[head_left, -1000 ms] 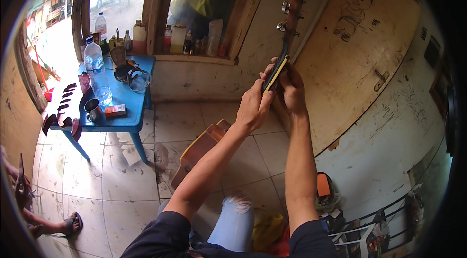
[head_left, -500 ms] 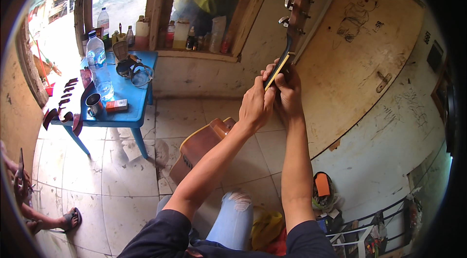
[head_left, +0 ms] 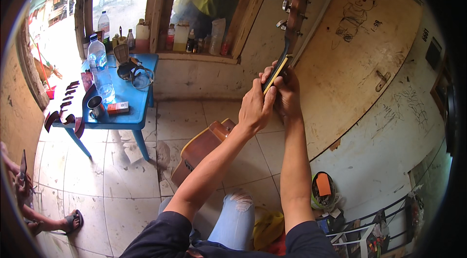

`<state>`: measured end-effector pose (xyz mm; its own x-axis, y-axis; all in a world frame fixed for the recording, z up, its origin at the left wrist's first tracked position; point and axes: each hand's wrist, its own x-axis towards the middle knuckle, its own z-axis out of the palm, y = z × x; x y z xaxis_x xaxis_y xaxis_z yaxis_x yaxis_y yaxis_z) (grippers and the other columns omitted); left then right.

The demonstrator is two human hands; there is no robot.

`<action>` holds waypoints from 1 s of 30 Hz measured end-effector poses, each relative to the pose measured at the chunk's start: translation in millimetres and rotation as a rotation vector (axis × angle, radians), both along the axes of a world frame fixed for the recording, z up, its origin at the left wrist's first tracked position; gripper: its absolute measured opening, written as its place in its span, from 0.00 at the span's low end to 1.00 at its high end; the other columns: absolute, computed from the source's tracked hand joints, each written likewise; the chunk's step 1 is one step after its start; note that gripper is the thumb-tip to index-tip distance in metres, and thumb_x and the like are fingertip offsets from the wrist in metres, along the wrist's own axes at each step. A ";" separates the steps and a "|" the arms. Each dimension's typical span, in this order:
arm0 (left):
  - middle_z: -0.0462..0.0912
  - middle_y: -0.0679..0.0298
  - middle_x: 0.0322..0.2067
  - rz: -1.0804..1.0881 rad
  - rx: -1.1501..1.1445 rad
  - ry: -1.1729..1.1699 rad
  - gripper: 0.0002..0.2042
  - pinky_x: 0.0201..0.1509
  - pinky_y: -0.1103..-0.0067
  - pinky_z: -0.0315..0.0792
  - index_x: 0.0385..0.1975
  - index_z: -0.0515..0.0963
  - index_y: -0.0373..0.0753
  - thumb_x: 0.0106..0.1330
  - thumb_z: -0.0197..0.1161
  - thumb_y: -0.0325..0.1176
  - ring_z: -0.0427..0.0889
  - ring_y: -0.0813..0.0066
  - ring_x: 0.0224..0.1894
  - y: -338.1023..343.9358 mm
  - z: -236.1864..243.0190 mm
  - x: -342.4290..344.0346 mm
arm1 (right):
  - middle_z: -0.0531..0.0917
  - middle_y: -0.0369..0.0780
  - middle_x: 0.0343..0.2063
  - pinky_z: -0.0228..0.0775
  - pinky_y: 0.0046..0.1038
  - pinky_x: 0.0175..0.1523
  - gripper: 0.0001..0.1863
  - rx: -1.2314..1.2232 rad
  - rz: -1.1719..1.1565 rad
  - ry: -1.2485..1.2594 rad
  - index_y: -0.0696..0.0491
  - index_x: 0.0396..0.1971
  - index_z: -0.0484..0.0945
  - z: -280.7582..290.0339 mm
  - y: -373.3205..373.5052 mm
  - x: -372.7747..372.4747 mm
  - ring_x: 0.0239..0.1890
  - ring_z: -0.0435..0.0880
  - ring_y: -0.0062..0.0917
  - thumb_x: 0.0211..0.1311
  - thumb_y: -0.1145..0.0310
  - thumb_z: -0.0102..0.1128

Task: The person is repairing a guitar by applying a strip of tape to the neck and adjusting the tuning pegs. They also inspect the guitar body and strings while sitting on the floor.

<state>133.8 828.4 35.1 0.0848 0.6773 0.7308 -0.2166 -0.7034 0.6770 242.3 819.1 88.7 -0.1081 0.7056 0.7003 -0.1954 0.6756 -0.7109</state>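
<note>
Both my hands are closed round the neck of a guitar, held tilted in front of me. Its brown headstock [head_left: 297, 7] with metal tuning pegs points up and away. The dark neck [head_left: 275, 74] has a pale yellow edge facing me. My left hand [head_left: 255, 104] grips the lower part, thumb lying along the yellow edge. My right hand [head_left: 288, 93] wraps the neck just beside it, thumb pressed near the same edge. Below, a brown guitar body [head_left: 202, 148] with yellow edging is partly covered by my left forearm; the join between neck and body is hidden.
At left stands a blue table [head_left: 131, 118] with a water bottle [head_left: 99, 65], metal cup [head_left: 96, 107], small box [head_left: 118, 107] and goggles [head_left: 142, 78]. Bottles line the windowsill. A drawn-on door [head_left: 360, 63] is at right. Another person's foot [head_left: 73, 220] shows lower left.
My hands and the neck have shifted very slightly, with the headstock a touch further left. The grip looks the same; the whole view has moved a little.
</note>
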 end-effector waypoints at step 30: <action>0.80 0.59 0.15 0.077 -0.159 -0.001 0.22 0.30 0.68 0.75 0.43 0.82 0.34 0.75 0.48 0.48 0.84 0.61 0.21 2.1 4.8 -11.6 | 0.88 0.43 0.39 0.78 0.27 0.48 0.10 -0.008 -0.341 -0.126 0.58 0.49 0.76 8.6 -16.0 -13.2 0.40 0.87 0.24 0.72 0.76 0.52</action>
